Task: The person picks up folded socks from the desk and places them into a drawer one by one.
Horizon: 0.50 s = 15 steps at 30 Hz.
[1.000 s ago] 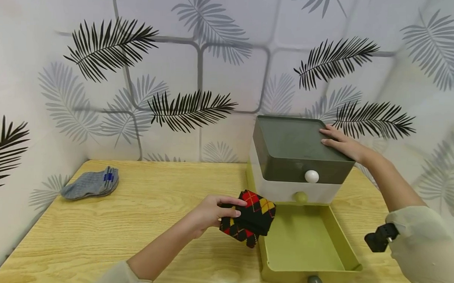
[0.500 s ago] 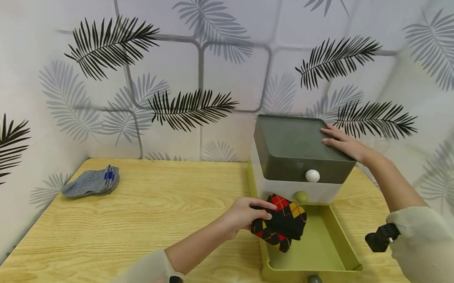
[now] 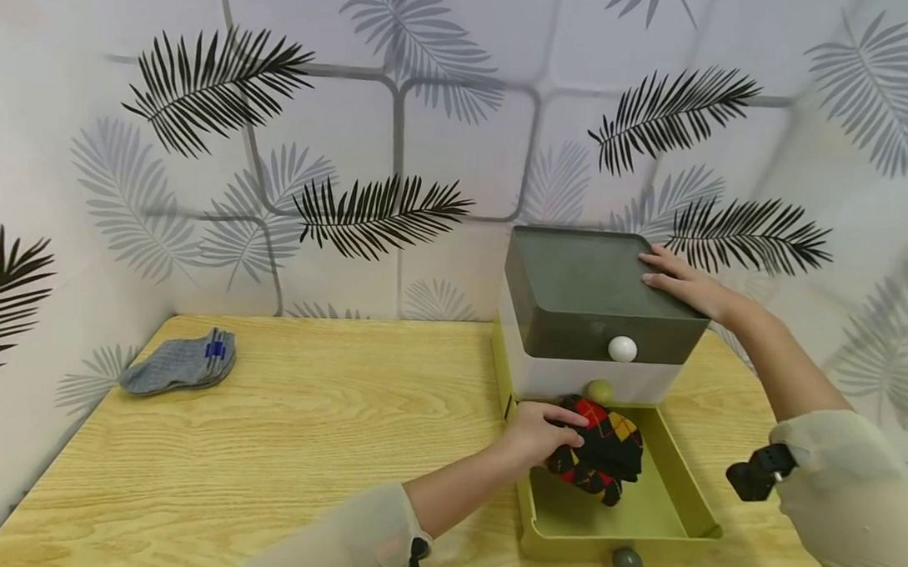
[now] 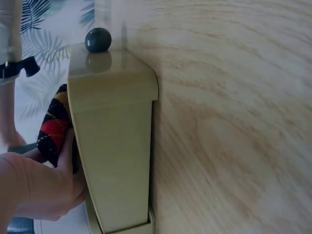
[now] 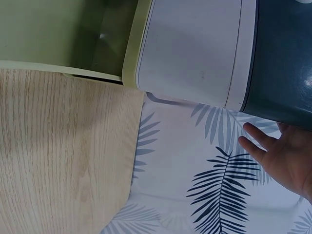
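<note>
My left hand [image 3: 542,437] pinches a folded pair of argyle socks [image 3: 606,451], black with red and yellow diamonds. The socks are over the pulled-out bottom drawer [image 3: 664,516] of a small drawer unit [image 3: 604,380], inside its walls in the head view. In the left wrist view, the socks [image 4: 54,126] show beside the drawer's side wall [image 4: 114,165], thumb and fingers around their lower end. My right hand [image 3: 683,283] rests on the right edge of the unit's dark grey top, fingers spread and fairly straight. The right wrist view shows that hand [image 5: 287,156] at the grey tier's side.
A pair of grey socks [image 3: 181,364] with a blue band lies at the table's back left. The wooden table [image 3: 306,445] meets a leaf-patterned wall covering [image 3: 459,150] behind. A round grey knob [image 3: 628,564] sits on the drawer's front; the upper tiers are closed.
My left hand has carried the argyle socks rightward, from beside the drawer's left wall to over its inside. The right hand has stayed on the unit's top.
</note>
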Motion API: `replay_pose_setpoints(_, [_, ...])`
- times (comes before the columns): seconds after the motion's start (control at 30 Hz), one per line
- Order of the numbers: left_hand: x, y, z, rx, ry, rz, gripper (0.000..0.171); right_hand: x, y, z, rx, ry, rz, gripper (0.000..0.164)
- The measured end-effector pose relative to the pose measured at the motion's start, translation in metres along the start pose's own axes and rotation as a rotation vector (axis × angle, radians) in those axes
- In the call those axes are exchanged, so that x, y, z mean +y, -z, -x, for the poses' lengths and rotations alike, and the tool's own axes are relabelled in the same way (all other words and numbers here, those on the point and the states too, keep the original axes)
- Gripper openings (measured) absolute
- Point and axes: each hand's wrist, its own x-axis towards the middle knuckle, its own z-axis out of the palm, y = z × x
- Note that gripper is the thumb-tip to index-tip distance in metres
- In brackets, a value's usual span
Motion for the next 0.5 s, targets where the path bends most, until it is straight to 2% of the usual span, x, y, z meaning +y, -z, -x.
replay_pose_setpoints(0.3, [-0.006,-0.033,-0.008,0.069,0.071,0.068,0.013,-0.001,0.001,0.001,-0.002,-0.007,-0.002,0.063])
replay_pose_setpoints(0.5, [-0.018,-0.047,-0.01,0.09,0.116,0.09,0.014,0.0,0.0,0.001,0.007,-0.008,0.005,0.064])
